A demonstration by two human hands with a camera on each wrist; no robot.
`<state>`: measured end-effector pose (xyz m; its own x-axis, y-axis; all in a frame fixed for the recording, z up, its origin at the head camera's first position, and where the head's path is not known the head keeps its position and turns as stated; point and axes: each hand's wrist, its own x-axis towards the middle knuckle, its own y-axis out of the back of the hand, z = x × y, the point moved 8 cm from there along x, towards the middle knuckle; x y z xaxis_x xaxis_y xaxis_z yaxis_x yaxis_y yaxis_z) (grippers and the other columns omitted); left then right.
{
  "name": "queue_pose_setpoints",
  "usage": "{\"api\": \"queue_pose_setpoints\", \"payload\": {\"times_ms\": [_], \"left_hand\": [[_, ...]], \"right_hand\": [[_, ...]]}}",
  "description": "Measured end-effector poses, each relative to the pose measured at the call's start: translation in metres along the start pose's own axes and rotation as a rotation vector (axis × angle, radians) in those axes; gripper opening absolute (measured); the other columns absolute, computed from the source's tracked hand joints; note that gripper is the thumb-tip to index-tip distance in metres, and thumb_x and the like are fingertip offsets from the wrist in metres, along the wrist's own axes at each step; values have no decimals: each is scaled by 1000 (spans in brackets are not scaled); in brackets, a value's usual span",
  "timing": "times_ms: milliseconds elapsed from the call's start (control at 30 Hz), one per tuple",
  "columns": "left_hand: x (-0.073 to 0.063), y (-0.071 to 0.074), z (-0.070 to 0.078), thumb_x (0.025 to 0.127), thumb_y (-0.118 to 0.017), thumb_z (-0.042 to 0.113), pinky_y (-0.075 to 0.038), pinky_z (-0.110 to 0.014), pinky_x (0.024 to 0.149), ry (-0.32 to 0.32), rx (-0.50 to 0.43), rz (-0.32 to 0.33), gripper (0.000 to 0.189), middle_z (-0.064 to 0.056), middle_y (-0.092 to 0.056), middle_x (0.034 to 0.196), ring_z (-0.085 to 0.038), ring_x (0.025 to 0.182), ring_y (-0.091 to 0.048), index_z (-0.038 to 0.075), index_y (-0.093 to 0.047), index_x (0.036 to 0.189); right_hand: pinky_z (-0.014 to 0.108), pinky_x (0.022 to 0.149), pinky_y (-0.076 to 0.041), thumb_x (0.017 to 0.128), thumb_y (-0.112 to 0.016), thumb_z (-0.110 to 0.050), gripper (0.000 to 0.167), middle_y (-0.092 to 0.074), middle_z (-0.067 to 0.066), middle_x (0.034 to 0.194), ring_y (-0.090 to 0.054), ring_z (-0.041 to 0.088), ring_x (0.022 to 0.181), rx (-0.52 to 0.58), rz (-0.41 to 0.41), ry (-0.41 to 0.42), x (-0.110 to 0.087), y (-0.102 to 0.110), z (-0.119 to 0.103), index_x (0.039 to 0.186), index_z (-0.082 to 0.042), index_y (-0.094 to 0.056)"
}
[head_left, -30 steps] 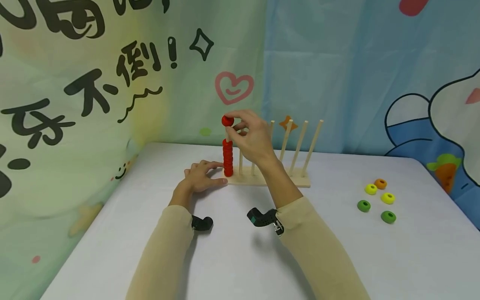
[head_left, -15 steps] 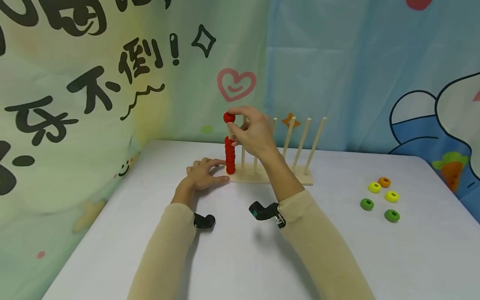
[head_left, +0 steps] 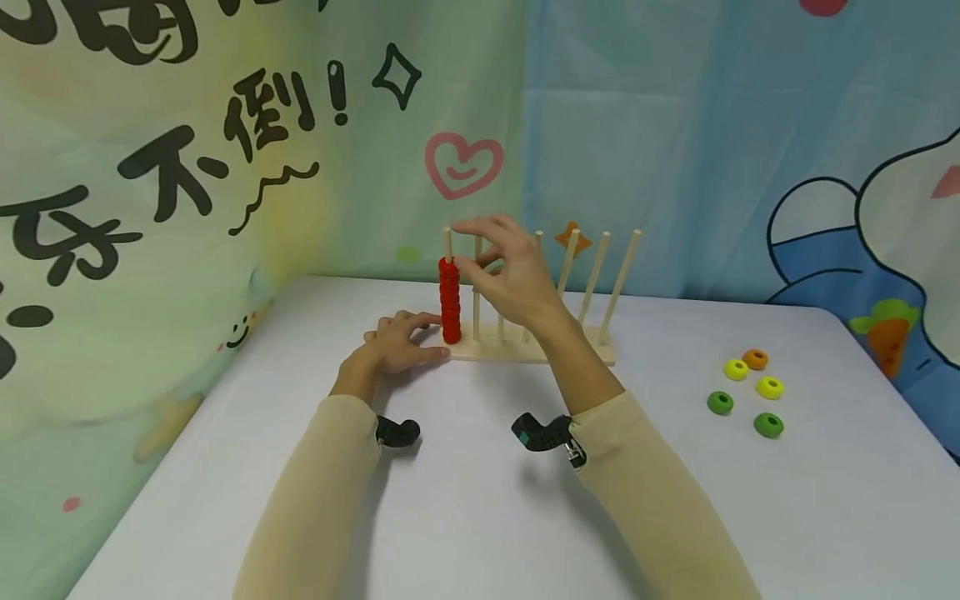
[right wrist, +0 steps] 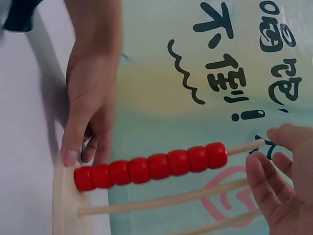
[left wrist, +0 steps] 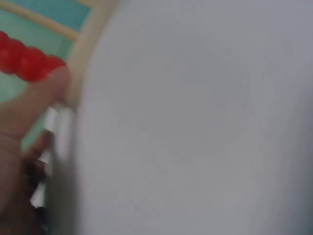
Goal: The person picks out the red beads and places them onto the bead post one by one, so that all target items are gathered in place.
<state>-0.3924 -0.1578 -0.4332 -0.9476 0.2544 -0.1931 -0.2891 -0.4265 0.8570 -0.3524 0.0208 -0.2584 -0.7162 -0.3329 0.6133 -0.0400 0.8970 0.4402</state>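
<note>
A wooden rack has a flat base [head_left: 517, 354] and a row of upright pegs. A column of several red beads [head_left: 450, 300] is stacked on its leftmost peg, and the bare peg tip [head_left: 447, 242] rises above them. My right hand [head_left: 513, 271] is beside that tip, index finger and thumb spread apart around it and holding nothing. In the right wrist view, the red beads [right wrist: 159, 166] sit close together. My left hand [head_left: 393, 343] lies low at the rack's left end, holding the base between thumb and index finger. The thumb [left wrist: 49, 85] is right by the lowest bead.
Loose beads lie on the white table [head_left: 465, 500] to the right: an orange bead [head_left: 755, 359], yellow beads [head_left: 769, 387] and green beads [head_left: 768, 425]. Bare pegs [head_left: 621, 287] stand right of the red stack. A printed cloth [head_left: 637, 150] hangs behind the table.
The red bead that my right hand pinched at the peg's top has gone down onto the stack, and the fingers have let it go. My left hand has stayed at the base.
</note>
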Motion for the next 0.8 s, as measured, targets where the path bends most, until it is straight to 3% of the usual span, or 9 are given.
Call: {"api": "queue_pose_setpoints", "payload": {"times_ms": [167,467,800], "left_hand": [[-1,-2,13,82,-68,63,-33,-63,102,-26,-54,-84,79,-7,-47,141,-32,132,-36,28,-44,147],[-7,4,16,89,-67,51,-34,-50,109,-104,-67,-132,75,-13,-51,142,-30,132,-44,6,-46,145],[-35,14,16,91,-66,47,-39,-51,104,-136,97,-199,64,-10,-59,132,-28,124,-52,10,-52,141]], "right_hand": [[30,70,-56,93,-68,-17,36,-54,0,128,-65,11,79,-43,-63,17,-14,6,1,129,-18,-65],[31,69,-56,93,-69,-14,37,-56,2,125,-64,12,79,-118,-162,34,-44,12,14,129,-13,-63],[34,69,-55,93,-68,-14,33,-60,0,117,-62,13,81,-213,-235,16,-81,27,28,126,-12,-64]]}}
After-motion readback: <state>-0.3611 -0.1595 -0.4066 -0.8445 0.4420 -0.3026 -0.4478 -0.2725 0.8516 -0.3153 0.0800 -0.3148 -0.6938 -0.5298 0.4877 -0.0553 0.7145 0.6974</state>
